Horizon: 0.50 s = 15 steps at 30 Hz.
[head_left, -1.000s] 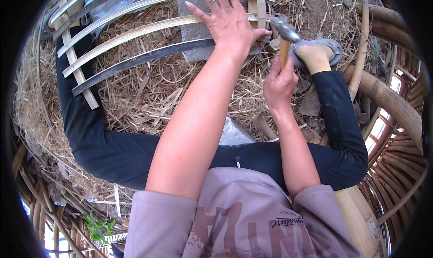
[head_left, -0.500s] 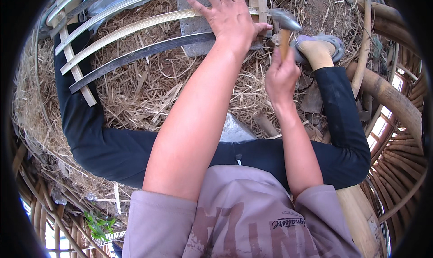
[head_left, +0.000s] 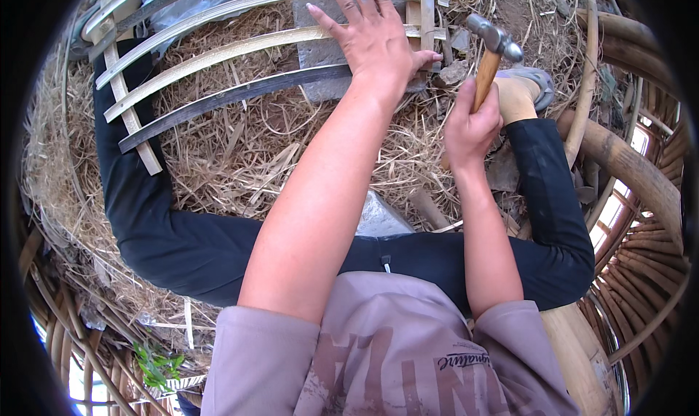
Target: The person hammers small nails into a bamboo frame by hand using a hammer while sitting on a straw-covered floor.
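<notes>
My left hand (head_left: 375, 37) lies with fingers spread on the slatted bamboo frame (head_left: 226, 50), pressing near its right end. Long pale strips and dark ones cross a short bamboo piece (head_left: 124, 99) at the left; another upright crosspiece (head_left: 427, 16) joins them at the right. Beneath the strips, close to my hand, is a grey stone block (head_left: 320, 88). My right hand (head_left: 473, 121) is closed round the wooden handle of a ball-peen hammer (head_left: 495, 41). Its metal head is raised to the right of the frame, apart from the strips.
Dry straw and shavings (head_left: 226, 147) cover the ground. My legs in dark trousers (head_left: 196, 248) are bent to both sides, the right foot (head_left: 520, 96) close to the hammer. Thick bamboo poles (head_left: 626, 150) stand at the right, and a clear plastic bag (head_left: 196, 16) lies behind the strips.
The hammer has lifted away from the right end of the frame, moving rightward and a little toward me. My left hand stays on the strips, which have shifted slightly.
</notes>
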{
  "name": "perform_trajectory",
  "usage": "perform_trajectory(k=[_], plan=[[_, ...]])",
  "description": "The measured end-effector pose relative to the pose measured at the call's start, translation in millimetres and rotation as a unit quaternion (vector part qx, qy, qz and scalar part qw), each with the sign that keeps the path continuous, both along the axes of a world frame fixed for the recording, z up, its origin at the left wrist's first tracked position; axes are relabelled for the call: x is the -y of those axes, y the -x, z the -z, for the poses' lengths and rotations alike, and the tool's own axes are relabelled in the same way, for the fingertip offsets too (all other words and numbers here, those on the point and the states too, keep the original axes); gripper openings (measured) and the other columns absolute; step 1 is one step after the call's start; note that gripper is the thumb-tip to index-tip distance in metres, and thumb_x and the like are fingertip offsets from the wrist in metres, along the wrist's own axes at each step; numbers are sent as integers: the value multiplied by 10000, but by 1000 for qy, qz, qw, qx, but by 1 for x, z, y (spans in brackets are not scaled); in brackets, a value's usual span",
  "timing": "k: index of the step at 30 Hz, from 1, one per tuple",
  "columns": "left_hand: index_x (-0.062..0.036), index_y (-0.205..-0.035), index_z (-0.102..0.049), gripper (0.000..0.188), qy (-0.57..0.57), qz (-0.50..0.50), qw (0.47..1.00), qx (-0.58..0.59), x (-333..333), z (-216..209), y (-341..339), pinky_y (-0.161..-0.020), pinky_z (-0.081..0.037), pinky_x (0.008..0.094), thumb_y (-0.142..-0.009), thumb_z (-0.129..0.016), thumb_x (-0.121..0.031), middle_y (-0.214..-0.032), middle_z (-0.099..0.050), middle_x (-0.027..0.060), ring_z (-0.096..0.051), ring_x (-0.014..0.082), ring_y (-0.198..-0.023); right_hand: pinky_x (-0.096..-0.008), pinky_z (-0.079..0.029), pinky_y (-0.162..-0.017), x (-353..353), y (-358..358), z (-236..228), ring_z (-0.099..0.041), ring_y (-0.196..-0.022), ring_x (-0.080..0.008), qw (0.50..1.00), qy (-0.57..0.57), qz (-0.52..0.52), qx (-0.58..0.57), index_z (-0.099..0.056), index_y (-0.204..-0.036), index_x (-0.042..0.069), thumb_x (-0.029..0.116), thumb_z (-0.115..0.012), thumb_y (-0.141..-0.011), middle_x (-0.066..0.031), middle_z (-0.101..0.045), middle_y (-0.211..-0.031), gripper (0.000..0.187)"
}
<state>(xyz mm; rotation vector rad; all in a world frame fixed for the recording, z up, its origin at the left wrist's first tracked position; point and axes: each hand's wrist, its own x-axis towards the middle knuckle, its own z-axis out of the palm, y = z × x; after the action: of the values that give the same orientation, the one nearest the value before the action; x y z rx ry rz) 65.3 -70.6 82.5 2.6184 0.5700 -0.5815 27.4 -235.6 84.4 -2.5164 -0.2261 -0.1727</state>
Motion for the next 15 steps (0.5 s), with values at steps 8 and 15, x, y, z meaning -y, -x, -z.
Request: perform_trajectory(k=[8, 15], plan=[[40, -1616, 31, 1405, -38, -60, 968, 240, 12, 42, 18, -1203, 90, 690, -747, -657, -822, -1689, 129, 251, 184, 408, -1555, -347, -523, -626, -13, -83, 30, -602, -632, -187, 990, -51, 92, -94, -540, -822, 20, 645, -876, -703, -65, -576, -680, 720], [29, -1619, 36, 1375, -143, -67, 955, 252, 19, 62, 14, -1193, 119, 692, -771, -637, -819, -1689, 147, 237, 231, 401, -1542, -244, -397, -437, -13, -75, 48, -476, -509, -68, 980, -81, 94, -154, -497, -882, 87, 474, -889, -800, 15, -542, -721, 557]])
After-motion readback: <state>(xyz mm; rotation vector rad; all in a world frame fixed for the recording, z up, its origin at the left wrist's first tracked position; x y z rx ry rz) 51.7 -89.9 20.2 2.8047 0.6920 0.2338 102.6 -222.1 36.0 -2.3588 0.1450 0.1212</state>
